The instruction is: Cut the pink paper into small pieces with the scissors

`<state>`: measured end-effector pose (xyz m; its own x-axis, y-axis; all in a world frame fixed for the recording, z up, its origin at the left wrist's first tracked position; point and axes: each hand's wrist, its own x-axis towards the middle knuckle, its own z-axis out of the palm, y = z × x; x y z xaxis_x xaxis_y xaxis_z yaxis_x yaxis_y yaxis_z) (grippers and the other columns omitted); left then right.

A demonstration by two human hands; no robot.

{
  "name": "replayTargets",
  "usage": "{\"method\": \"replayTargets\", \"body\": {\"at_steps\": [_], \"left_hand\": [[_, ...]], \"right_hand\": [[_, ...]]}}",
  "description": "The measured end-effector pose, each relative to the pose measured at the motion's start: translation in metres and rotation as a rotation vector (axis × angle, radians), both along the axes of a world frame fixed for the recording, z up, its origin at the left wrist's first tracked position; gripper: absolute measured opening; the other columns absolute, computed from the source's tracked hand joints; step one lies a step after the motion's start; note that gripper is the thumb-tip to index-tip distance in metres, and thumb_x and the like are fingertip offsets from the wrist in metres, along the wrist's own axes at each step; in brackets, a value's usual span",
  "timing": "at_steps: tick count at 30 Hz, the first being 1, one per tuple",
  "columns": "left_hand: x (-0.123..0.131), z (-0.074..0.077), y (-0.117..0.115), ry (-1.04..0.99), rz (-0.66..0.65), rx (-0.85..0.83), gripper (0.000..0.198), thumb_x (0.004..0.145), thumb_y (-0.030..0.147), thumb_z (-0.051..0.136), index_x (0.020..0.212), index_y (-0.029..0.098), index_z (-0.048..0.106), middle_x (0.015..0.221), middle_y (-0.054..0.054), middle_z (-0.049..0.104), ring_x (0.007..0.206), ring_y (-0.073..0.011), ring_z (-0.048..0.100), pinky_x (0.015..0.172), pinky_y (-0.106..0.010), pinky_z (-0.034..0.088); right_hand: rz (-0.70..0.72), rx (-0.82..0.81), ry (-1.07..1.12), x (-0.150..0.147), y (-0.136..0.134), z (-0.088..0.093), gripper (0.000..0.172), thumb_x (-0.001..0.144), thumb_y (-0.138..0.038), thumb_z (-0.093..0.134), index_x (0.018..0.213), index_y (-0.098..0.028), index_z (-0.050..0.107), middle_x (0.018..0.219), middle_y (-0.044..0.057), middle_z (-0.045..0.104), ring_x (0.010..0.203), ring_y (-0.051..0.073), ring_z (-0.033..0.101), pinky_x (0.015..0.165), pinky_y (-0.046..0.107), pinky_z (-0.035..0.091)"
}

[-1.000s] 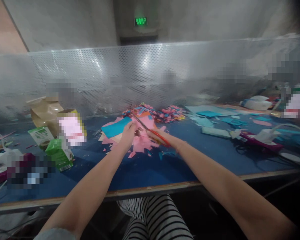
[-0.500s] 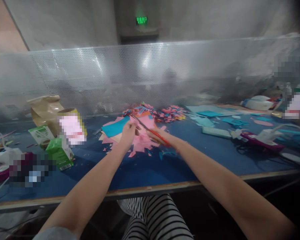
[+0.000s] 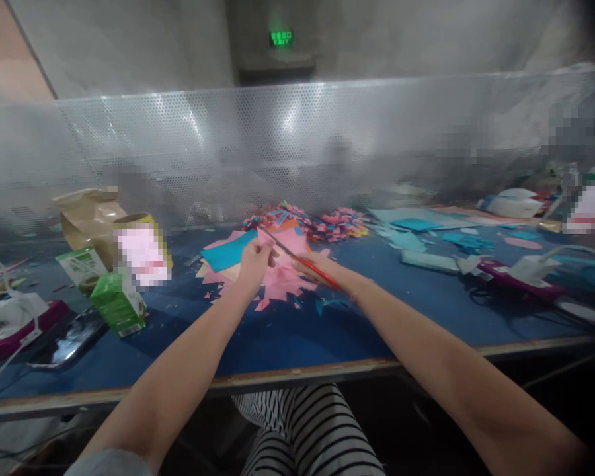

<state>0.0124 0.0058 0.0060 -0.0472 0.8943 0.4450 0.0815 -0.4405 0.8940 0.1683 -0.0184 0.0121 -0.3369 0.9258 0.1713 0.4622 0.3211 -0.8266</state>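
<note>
Tabletop [image 3: 421,289] lies open right of the pink paper [image 3: 280,281] (beneath one forearm [image 3: 441,354]), until a purple object [image 3: 523,284] intervenes.

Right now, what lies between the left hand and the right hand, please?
In the head view, pink paper lies between the left hand and the right hand, with the scissors crossing that gap.

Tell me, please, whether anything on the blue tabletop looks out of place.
Loose, irregular turquoise paper scraps lie scattered right of the red-handled metal scissors, looking untidy; nothing clearly appears spilled or damaged.

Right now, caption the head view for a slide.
Right hand holds red-handled scissors above pink paper, left hand close by.
</note>
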Motion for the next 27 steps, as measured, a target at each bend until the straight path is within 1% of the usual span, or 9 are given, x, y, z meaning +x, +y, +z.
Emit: {"method": "replayTargets", "body": {"at_steps": [3, 6, 16, 20, 23, 27], "left_hand": [[0.000, 0.001, 0.000, -0.022, -0.005, -0.007, 0.023, 0.068, 0.036, 0.049, 0.058, 0.015, 0.050, 0.045, 0.001, 0.051, 0.037, -0.0066, 0.042, 0.041, -0.020, 0.034], [0.000, 0.001, 0.000, -0.043, -0.013, -0.017, 0.023, 0.067, 0.036, 0.050, 0.058, 0.015, 0.050, 0.046, 0.001, 0.052, 0.037, -0.0064, 0.042, 0.041, -0.020, 0.034], [0.000, 0.000, 0.001, -0.066, -0.018, -0.015, 0.021, 0.067, 0.035, 0.049, 0.058, 0.016, 0.048, 0.049, 0.002, 0.053, 0.037, -0.0054, 0.041, 0.039, -0.020, 0.034], [0.001, 0.001, 0.000, -0.096, -0.025, -0.028, 0.020, 0.066, 0.034, 0.050, 0.058, 0.015, 0.047, 0.050, 0.002, 0.053, 0.037, -0.0052, 0.041, 0.040, -0.019, 0.034], [0.001, 0.003, -0.002, -0.120, -0.037, -0.042, 0.020, 0.065, 0.033, 0.051, 0.058, 0.015, 0.047, 0.050, 0.002, 0.053, 0.037, -0.0050, 0.041, 0.040, -0.019, 0.035], [0.001, 0.004, -0.004, -0.159, -0.062, -0.053, 0.019, 0.065, 0.033, 0.050, 0.058, 0.015, 0.047, 0.051, 0.002, 0.053, 0.037, -0.0050, 0.041, 0.041, -0.020, 0.035]], "right_hand": [[0.017, 0.010, -0.044, 0.000, 0.002, 0.001, 0.034, 0.066, -0.048, 0.048, 0.056, -0.017, 0.040, 0.044, -0.005, 0.033, 0.040, 0.005, 0.029, 0.038, 0.020, 0.021], [0.023, 0.039, -0.069, 0.001, 0.002, 0.000, 0.035, 0.067, -0.050, 0.044, 0.057, -0.017, 0.039, 0.045, -0.005, 0.033, 0.040, 0.005, 0.028, 0.039, 0.020, 0.021], [-0.003, 0.252, -0.258, 0.004, 0.008, -0.001, 0.041, 0.066, -0.053, 0.041, 0.050, -0.015, 0.038, 0.047, -0.003, 0.035, 0.046, 0.006, 0.032, 0.044, 0.020, 0.023], [-0.029, 0.290, -0.344, 0.005, 0.013, -0.002, 0.042, 0.066, -0.053, 0.039, 0.049, -0.015, 0.039, 0.047, -0.003, 0.034, 0.046, 0.006, 0.032, 0.045, 0.021, 0.022], [-0.033, 0.304, -0.341, 0.005, 0.016, -0.004, 0.042, 0.066, -0.053, 0.039, 0.048, -0.015, 0.041, 0.047, -0.002, 0.034, 0.047, 0.007, 0.033, 0.045, 0.021, 0.022], [-0.084, 0.269, -0.281, 0.003, 0.019, -0.006, 0.040, 0.064, -0.051, 0.045, 0.045, -0.015, 0.043, 0.043, -0.002, 0.035, 0.047, 0.009, 0.037, 0.044, 0.022, 0.023]]}}
